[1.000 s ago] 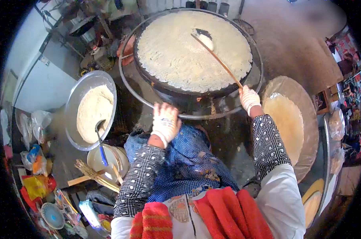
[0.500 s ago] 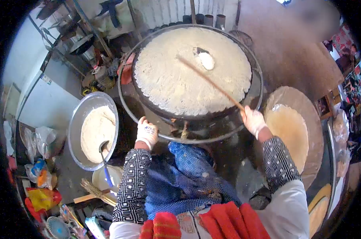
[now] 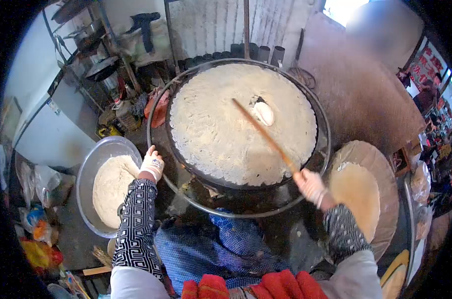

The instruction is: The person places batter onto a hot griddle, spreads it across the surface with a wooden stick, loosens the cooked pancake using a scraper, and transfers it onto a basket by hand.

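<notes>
My right hand [image 3: 310, 187], in a whitish glove, is closed around the lower end of a long wooden stick [image 3: 264, 133]. The stick slants up and left over a large round griddle [image 3: 226, 182] covered with a thin pale layer of batter [image 3: 211, 129]. A white lump of dough [image 3: 264, 113] lies on that layer, right of the stick's far end, beside a small dark gap. My gloved left hand [image 3: 152, 164] has its fingers wrapped around the metal ring [image 3: 226, 215] encircling the griddle, at its left side.
To the left, a grey basin [image 3: 82, 184] holds pale batter, partly hidden by my left sleeve. At right, a thin round flatbread [image 3: 358, 197] rests on a brown round sheet [image 3: 388, 209]. Pots and bottles stand at the back left.
My left hand has moved left and up along the ring. The stick is slightly steeper, still in my right hand. The view has tilted upward, and my left arm covers the ladle in the basin.
</notes>
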### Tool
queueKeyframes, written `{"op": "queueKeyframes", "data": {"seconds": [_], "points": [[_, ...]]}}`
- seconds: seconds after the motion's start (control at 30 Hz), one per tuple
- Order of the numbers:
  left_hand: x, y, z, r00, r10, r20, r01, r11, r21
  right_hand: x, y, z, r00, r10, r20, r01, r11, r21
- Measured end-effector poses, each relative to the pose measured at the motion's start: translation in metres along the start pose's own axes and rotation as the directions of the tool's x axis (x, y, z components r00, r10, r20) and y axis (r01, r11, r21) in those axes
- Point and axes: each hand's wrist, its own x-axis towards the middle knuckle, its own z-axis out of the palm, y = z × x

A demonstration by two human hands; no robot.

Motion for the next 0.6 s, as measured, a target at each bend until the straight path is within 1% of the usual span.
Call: {"op": "queueKeyframes", "data": {"seconds": [0.03, 0.07, 0.1, 0.13, 0.17, 0.2, 0.23, 0.27, 0.3, 0.33, 0.37, 0.43, 0.47, 0.5, 0.57, 0.6], "points": [[0.031, 0.001, 0.054, 0.996, -0.006, -0.086, 0.008, 1.0, 0.015, -0.027, -0.029, -0.005, 0.997, -0.011, -0.079, 0.026, 0.98, 0.197], [0.061, 0.003, 0.108, 0.985, -0.013, -0.17, 0.018, 0.999, 0.029, -0.05, -0.055, -0.01, 0.997, 0.083, -0.005, -0.07, 0.873, 0.483], [0.05, 0.001, 0.082, 0.992, -0.056, -0.114, 0.063, 0.996, 0.059, -0.07, -0.076, -0.015, 0.984, 0.152, 0.095, -0.174, 0.675, 0.717], [0.047, 0.001, 0.082, 0.993, -0.106, -0.053, 0.11, 0.99, 0.088, -0.08, -0.091, -0.007, 0.977, 0.171, 0.127, -0.202, 0.554, 0.808], [0.051, 0.008, 0.098, 0.992, -0.064, -0.111, 0.076, 0.991, 0.109, -0.096, -0.098, -0.008, 0.968, 0.193, 0.163, -0.231, 0.414, 0.881], [0.065, 0.017, 0.131, 0.985, -0.023, -0.169, 0.046, 0.99, 0.132, -0.108, -0.1, -0.005, 0.956, 0.225, 0.189, -0.249, 0.28, 0.927], [0.057, 0.019, 0.116, 0.974, 0.018, -0.225, 0.018, 0.987, 0.157, -0.114, -0.102, 0.0, 0.944, 0.273, 0.188, -0.241, 0.175, 0.955], [0.047, 0.02, 0.103, 0.988, 0.028, -0.151, -0.008, 0.991, 0.135, -0.114, -0.105, 0.008, 0.929, 0.319, 0.189, -0.221, 0.068, 0.973], [0.012, 0.015, 0.036, 0.996, 0.038, -0.077, -0.03, 0.994, 0.108, -0.109, -0.108, 0.015, 0.912, 0.361, 0.194, -0.193, -0.039, 0.98], [-0.002, 0.019, 0.014, 0.992, 0.044, -0.117, -0.033, 0.995, 0.09, -0.101, -0.114, 0.019, 0.904, 0.382, 0.194, -0.17, -0.095, 0.981], [-0.011, 0.024, 0.014, 0.987, 0.042, -0.156, -0.031, 0.997, 0.07, -0.087, -0.121, 0.032, 0.907, 0.357, 0.223, -0.198, -0.104, 0.975], [-0.022, 0.053, -0.006, 1.0, 0.009, -0.028, -0.01, 1.0, -0.03, -0.073, -0.128, 0.039, 0.91, 0.31, 0.276, -0.251, -0.12, 0.961], [-0.038, 0.069, -0.029, 1.0, 0.0, -0.007, 0.0, 0.995, -0.095, -0.067, -0.131, 0.037, 0.94, 0.221, 0.258, -0.233, -0.13, 0.964], [-0.057, 0.087, -0.058, 1.0, -0.008, 0.014, 0.01, 0.987, -0.161, -0.06, -0.132, 0.034, 0.929, 0.245, 0.277, -0.254, -0.119, 0.96], [-0.087, 0.129, -0.106, 0.996, 0.039, 0.078, -0.006, 0.925, -0.38, -0.046, -0.132, 0.029, 0.902, 0.296, 0.313, -0.297, -0.098, 0.95], [-0.113, 0.144, -0.134, 0.995, 0.052, -0.086, -0.09, 0.84, -0.535, -0.041, -0.129, 0.028, 0.922, 0.253, 0.294, -0.283, -0.08, 0.956]]}}
